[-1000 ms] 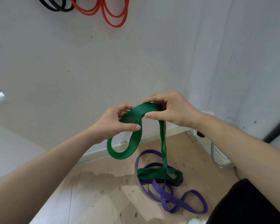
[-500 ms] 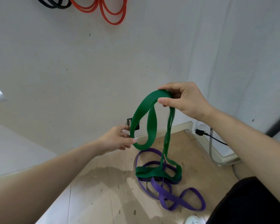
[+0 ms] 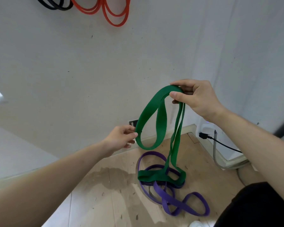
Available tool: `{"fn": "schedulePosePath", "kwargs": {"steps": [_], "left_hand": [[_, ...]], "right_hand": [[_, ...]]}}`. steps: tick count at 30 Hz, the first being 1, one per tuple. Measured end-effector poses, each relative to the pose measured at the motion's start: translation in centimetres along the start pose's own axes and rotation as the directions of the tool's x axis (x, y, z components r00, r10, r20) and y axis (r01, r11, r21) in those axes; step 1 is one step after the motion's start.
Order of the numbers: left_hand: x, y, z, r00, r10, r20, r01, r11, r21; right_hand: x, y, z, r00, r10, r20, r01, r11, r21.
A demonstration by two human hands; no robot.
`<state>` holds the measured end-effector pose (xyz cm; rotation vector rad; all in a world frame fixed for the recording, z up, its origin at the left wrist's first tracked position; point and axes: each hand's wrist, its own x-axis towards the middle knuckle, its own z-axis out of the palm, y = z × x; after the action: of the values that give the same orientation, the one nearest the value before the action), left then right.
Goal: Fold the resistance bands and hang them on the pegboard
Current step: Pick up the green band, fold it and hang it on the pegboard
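A wide green resistance band (image 3: 150,115) hangs in a loop from my right hand (image 3: 196,98), which pinches its top fold between thumb and fingers. Its long tail drops to the floor and lies coiled (image 3: 161,176) over a purple band (image 3: 174,200). My left hand (image 3: 121,138) is lower and to the left, thumb and fingers touching the loop's left edge near its bottom. Up on the wall hang folded red bands (image 3: 112,12) and black bands (image 3: 56,4); their pegs are out of frame.
A white wall stands straight ahead, with a corner to the right. A black plug and cable (image 3: 220,142) and a grey hose (image 3: 220,163) run along the right skirting. The floor is light wood. A white ledge (image 3: 15,153) sits at left.
My right hand has lifted the band's fold up and to the right. My left hand let go of the top, dropped down, and now touches the hanging loop's lower left edge.
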<state>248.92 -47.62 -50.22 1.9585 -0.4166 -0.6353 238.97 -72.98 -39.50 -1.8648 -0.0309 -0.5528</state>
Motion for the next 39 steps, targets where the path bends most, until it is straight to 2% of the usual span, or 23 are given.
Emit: {"fn": "schedulePosePath", "kwargs": {"steps": [5, 7, 12, 17, 19, 21, 25, 28, 32, 39], "left_hand": [[-0.2, 0.4, -0.6, 0.998, -0.017, 0.062, 0.022, 0.997, -0.075], [-0.2, 0.7, -1.0, 0.998, -0.018, 0.064, 0.03, 0.982, -0.187], [-0.3, 2.8, -2.6, 1.0, 0.013, -0.018, -0.021, 0.853, -0.521], [-1.0, 4.4, -4.7, 0.999, -0.006, -0.049, -0.029, 0.729, -0.684], [-1.1, 4.6, -5.5, 0.998, -0.028, -0.064, -0.025, 0.711, -0.703], [-1.2, 4.5, -6.1, 0.994, -0.033, -0.106, -0.047, 0.742, -0.669], [-0.9, 3.1, -7.0, 0.975, -0.084, -0.207, -0.006, 0.917, -0.399], [-1.0, 2.6, -6.9, 0.951, -0.131, -0.281, 0.027, 0.938, -0.346], [-1.4, 3.3, -6.1, 0.971, -0.071, -0.227, -0.005, 0.948, -0.317], [-2.3, 5.0, -3.0, 0.982, 0.183, -0.049, -0.185, 0.982, -0.038]], "right_hand": [[0.0, 0.1, -0.4, 1.0, 0.014, -0.028, -0.014, 1.0, -0.02], [0.0, 0.2, -0.5, 0.999, 0.025, -0.02, -0.026, 0.998, -0.052], [0.0, 1.0, -0.7, 0.996, 0.078, 0.047, -0.069, 0.985, -0.157], [0.1, 2.2, -1.3, 0.986, 0.151, 0.066, -0.128, 0.956, -0.266], [0.1, 2.6, -1.6, 0.981, 0.184, 0.057, -0.159, 0.941, -0.298], [0.1, 2.8, -1.8, 0.979, 0.2, 0.046, -0.18, 0.943, -0.28], [0.1, 2.2, -1.5, 0.979, 0.199, 0.049, -0.184, 0.958, -0.221], [0.0, 1.9, -0.7, 0.979, 0.185, 0.086, -0.163, 0.964, -0.211], [0.0, 1.7, 0.3, 0.976, 0.179, 0.127, -0.146, 0.962, -0.231], [-0.2, 1.1, 0.8, 0.976, 0.146, 0.163, -0.109, 0.97, -0.219]]}}
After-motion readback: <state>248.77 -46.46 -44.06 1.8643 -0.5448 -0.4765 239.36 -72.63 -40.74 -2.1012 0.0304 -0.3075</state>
